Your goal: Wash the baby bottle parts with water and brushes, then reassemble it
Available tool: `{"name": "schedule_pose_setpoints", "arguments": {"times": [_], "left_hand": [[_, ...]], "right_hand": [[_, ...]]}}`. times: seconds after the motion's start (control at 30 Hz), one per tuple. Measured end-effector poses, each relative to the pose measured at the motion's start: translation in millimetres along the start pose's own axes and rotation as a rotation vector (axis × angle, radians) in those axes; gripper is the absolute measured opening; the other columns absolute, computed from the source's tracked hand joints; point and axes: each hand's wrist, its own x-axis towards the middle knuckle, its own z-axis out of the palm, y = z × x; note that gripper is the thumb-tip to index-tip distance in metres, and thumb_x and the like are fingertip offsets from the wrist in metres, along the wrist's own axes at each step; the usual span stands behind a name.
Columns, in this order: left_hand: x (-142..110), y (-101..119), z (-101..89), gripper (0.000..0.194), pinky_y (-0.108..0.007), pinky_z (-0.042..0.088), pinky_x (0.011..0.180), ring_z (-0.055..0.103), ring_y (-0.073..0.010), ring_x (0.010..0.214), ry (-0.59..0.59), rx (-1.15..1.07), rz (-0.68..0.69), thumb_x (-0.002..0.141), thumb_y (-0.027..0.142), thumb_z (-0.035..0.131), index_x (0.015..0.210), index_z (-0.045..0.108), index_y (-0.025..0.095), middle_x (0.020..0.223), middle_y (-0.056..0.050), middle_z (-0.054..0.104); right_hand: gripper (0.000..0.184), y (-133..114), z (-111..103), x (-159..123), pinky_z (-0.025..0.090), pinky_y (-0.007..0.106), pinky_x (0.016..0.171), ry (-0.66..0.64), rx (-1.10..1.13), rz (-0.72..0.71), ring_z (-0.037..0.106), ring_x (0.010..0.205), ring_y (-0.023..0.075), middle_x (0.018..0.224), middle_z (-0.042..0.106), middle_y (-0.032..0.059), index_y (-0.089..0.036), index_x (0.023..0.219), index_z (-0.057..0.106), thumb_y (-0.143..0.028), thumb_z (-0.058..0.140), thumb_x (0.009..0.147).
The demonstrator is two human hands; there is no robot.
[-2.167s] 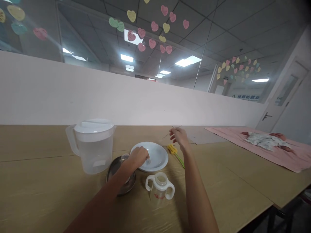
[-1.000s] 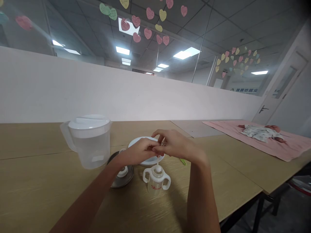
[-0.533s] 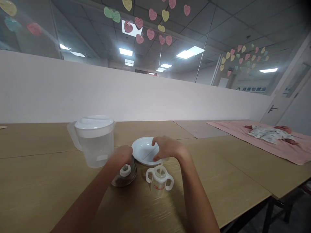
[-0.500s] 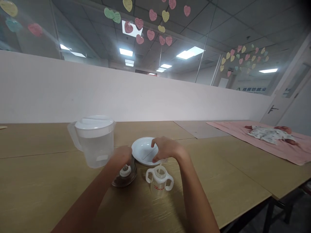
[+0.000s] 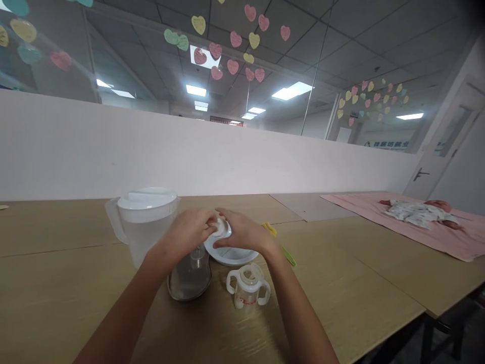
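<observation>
My left hand [image 5: 191, 226] is closed, its fingertips pinching a white bottle collar [image 5: 221, 229] above the white bowl [image 5: 231, 257]. My right hand [image 5: 244, 230] curls round the collar's other side, with the thumb below it and the fingers above. Fingers cover part of the collar. Beneath my left hand lies a metal kidney-shaped tray [image 5: 188, 280] with a small clear piece [image 5: 197, 256] in it. A clear baby bottle [image 5: 248, 288] with two white handles stands upright and uncapped below my right hand, touched by neither hand.
A lidded translucent pitcher [image 5: 146, 227] stands left of the tray. Behind my right wrist lies a brush with a yellow head [image 5: 269, 229] and a green handle [image 5: 290, 256]. A doll [image 5: 417, 211] in patterned clothes lies on a pink cloth [image 5: 352, 207] at the right.
The white collar has left the tray and is now between both hands over the bowl. My left hand rose from the tray, and my right hand shifted left to meet it.
</observation>
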Motion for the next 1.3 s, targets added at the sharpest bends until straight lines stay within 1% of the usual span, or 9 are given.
{"name": "schedule_pose_setpoints", "arguments": {"times": [0.13,0.33,0.6,0.73,0.87,1.0,1.1,1.2,1.3], "left_hand": [[-7,20,-7.0,0.016,-0.024,0.041,0.065,0.059,-0.0160,0.077,0.165,-0.112,0.132,0.081,0.022,0.046,0.084,0.061,0.018,0.087,-0.002,0.066],[-19,25,-2.7,0.024,-0.023,0.037,0.053,0.051,-0.0116,0.057,0.434,0.133,0.272,0.087,0.022,0.037,0.075,0.057,0.017,0.068,-0.001,0.058],[-25,34,-1.1,0.031,-0.025,0.033,0.048,0.044,-0.0116,0.052,0.602,0.310,0.448,0.088,0.015,0.033,0.063,0.052,0.017,0.056,0.000,0.048],[-26,34,0.3,0.028,-0.025,0.036,0.050,0.049,-0.0125,0.057,0.541,0.310,0.432,0.087,0.015,0.034,0.068,0.055,0.017,0.062,-0.001,0.054],[-21,28,4.1,0.024,-0.023,0.038,0.053,0.054,-0.0124,0.062,0.500,0.221,0.358,0.087,0.017,0.037,0.077,0.059,0.017,0.068,-0.002,0.060],[-8,25,10.9,0.020,-0.023,0.045,0.064,0.058,-0.0132,0.071,0.469,-0.092,0.257,0.086,0.024,0.043,0.090,0.063,0.019,0.082,-0.002,0.063],[-2,30,12.7,0.036,-0.028,0.047,0.079,0.058,-0.0170,0.093,0.409,-0.373,0.228,0.084,0.031,0.047,0.119,0.051,0.024,0.105,-0.003,0.062],[-5,36,11.0,0.051,-0.031,0.045,0.086,0.056,-0.0197,0.103,0.158,-0.475,0.217,0.081,0.038,0.050,0.130,0.040,0.025,0.115,-0.003,0.059],[-9,34,12.0,0.054,-0.033,0.040,0.093,0.049,-0.0226,0.114,-0.186,-0.436,0.242,0.077,0.044,0.052,0.128,0.043,0.027,0.127,-0.002,0.053]], "right_hand": [[0.020,-4,-4,4,0.040,0.024,0.066,0.173,0.014,-0.122,0.056,0.078,0.0146,0.085,0.063,0.0023,-0.018,0.089,0.058,-0.013,0.051,0.070],[0.022,5,-11,9,0.040,0.027,0.076,0.524,-0.059,-0.467,0.056,0.080,0.0138,0.082,0.064,0.0016,-0.021,0.084,0.058,-0.009,0.045,0.069],[0.007,34,9,15,0.042,0.030,0.070,0.848,-0.244,-0.522,0.059,0.075,0.0159,0.077,0.063,0.0062,-0.022,0.079,0.056,-0.026,0.050,0.080],[0.006,33,13,14,0.043,0.029,0.068,0.871,-0.109,-0.453,0.057,0.071,0.0151,0.075,0.062,0.0056,-0.022,0.076,0.055,-0.026,0.052,0.079],[0.004,22,9,13,0.044,0.026,0.067,0.772,0.116,-0.406,0.056,0.070,0.0133,0.074,0.060,0.0031,-0.020,0.073,0.054,-0.023,0.053,0.074],[0.007,22,-4,12,0.043,0.024,0.070,0.646,0.199,-0.316,0.055,0.074,0.0126,0.077,0.058,0.0012,-0.019,0.070,0.057,-0.018,0.056,0.064],[0.008,30,-13,5,0.043,0.025,0.074,0.772,0.251,-0.135,0.054,0.078,0.0133,0.080,0.056,0.0018,-0.018,0.067,0.061,-0.025,0.062,0.064],[0.024,38,-11,-14,0.042,0.026,0.070,0.870,0.403,0.103,0.053,0.072,0.0135,0.071,0.055,0.0015,-0.016,0.063,0.062,-0.040,0.062,0.069],[0.034,39,8,-45,0.041,0.024,0.059,0.801,0.642,0.320,0.052,0.063,0.0125,0.068,0.059,0.0018,-0.014,0.072,0.064,-0.048,0.064,0.067]]}}
